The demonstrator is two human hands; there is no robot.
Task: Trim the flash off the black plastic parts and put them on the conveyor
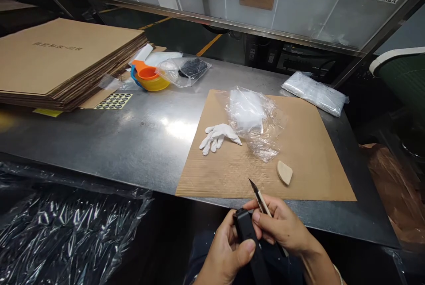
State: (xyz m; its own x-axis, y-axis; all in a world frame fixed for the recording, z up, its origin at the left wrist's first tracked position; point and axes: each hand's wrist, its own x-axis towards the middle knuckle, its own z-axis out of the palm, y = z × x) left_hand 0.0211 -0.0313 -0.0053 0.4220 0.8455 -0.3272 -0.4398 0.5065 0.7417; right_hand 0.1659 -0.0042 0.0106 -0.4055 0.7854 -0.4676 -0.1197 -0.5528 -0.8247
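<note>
My left hand (227, 252) is closed round a long black part (249, 236) below the table's front edge, its thumb on the part's face. In my right hand (282, 227) is a slim knife (261, 200) with a dark pointed blade and a light handle, the blade pointing up and to the left. The right fingertips are beside the upper end of the black part. Beyond the hands, a tan wedge-shaped piece (284, 173) lies on a cardboard sheet (312, 143). A white glove (219, 136) and crumpled clear plastic (262, 145) rest farther back on the same sheet.
Flattened cardboard (73, 55) is stacked at the back left of the metal table (146, 143). Near it are orange and yellow cups (152, 82), a bagged dark item (193, 68) and a sticker sheet (114, 101). A plastic-wrapped bundle (314, 92) lies at the back right.
</note>
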